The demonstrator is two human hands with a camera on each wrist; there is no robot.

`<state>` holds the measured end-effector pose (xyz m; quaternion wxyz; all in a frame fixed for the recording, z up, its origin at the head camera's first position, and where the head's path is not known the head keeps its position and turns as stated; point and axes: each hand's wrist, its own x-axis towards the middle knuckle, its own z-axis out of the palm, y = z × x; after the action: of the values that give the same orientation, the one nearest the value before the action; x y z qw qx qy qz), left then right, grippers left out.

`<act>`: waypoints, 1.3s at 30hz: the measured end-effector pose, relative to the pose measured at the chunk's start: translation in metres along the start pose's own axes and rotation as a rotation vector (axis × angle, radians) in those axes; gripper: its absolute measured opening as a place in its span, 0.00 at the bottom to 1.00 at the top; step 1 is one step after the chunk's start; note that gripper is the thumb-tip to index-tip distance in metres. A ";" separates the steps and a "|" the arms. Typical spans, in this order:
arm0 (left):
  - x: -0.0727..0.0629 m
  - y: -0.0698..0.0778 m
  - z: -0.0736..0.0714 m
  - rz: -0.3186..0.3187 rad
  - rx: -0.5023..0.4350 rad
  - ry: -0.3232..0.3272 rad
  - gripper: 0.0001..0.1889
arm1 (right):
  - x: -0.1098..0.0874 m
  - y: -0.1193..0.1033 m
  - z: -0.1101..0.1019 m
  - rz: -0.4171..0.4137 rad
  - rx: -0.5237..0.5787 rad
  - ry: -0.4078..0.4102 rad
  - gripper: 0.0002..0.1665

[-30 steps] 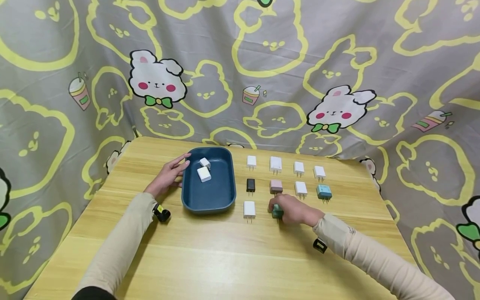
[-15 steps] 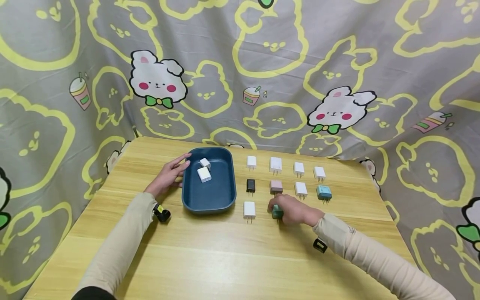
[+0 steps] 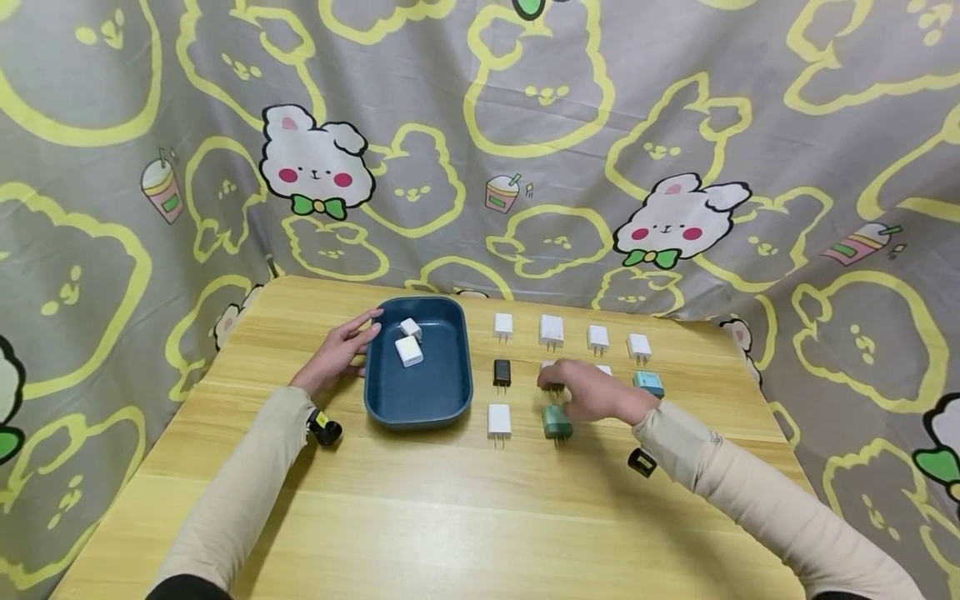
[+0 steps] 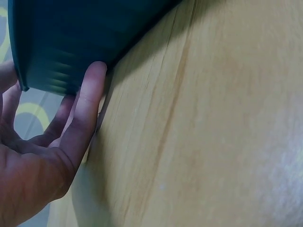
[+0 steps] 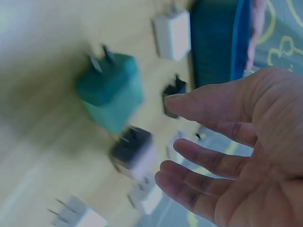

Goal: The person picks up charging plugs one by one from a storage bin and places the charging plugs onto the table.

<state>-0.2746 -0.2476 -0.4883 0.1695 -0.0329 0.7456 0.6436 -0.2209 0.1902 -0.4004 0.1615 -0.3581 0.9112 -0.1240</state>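
My left hand [image 3: 335, 358] rests against the left wall of a dark blue tray [image 3: 417, 410], its fingers extended along the side in the left wrist view. Two white plug chargers [image 3: 408, 351] lie inside the tray. Over the table, my right hand [image 3: 596, 392] hovers with relaxed fingers and holds nothing. Just below it in the head view is a green charger [image 3: 557, 422], prongs toward the front edge. The right hand partly hides a pinkish charger [image 5: 137, 158] and a white one behind it. A black charger [image 3: 502, 372] lies left of the right hand.
A white charger [image 3: 498, 420] sits between tray and green charger. Several white chargers [image 3: 551, 329] form the back row. A light blue charger [image 3: 648, 383] lies right of the right hand. A patterned curtain [image 3: 420, 183] hangs behind the wooden table [image 3: 450, 517].
My right hand has left the green charger, which stays on the table, and moved back toward the pinkish charger. The left hand and tray have stayed put.
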 end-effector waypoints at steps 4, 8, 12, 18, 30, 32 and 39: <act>0.004 -0.010 0.000 0.011 0.010 0.006 0.32 | 0.011 0.000 -0.017 0.021 -0.010 0.031 0.27; 0.005 -0.013 0.001 0.014 0.011 0.009 0.33 | 0.027 -0.002 -0.035 0.047 0.015 0.064 0.27; 0.005 -0.011 0.000 0.027 0.011 0.009 0.33 | 0.045 -0.004 -0.050 0.049 0.028 0.097 0.30; 0.005 -0.008 0.000 0.033 0.008 0.007 0.32 | 0.076 -0.010 -0.059 0.072 0.056 0.097 0.29; 0.005 -0.008 0.000 0.029 0.003 0.014 0.32 | 0.124 -0.035 -0.068 0.071 0.045 0.049 0.30; 0.005 -0.009 0.000 0.027 0.001 0.019 0.32 | 0.133 -0.040 -0.068 0.070 0.052 0.043 0.30; 0.005 -0.008 -0.001 0.012 0.004 0.008 0.32 | 0.162 -0.057 -0.062 0.081 0.049 0.042 0.29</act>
<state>-0.2771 -0.2493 -0.4971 0.1625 -0.0307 0.7478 0.6430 -0.3218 0.0439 -0.3572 0.1560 -0.3142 0.9248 -0.1470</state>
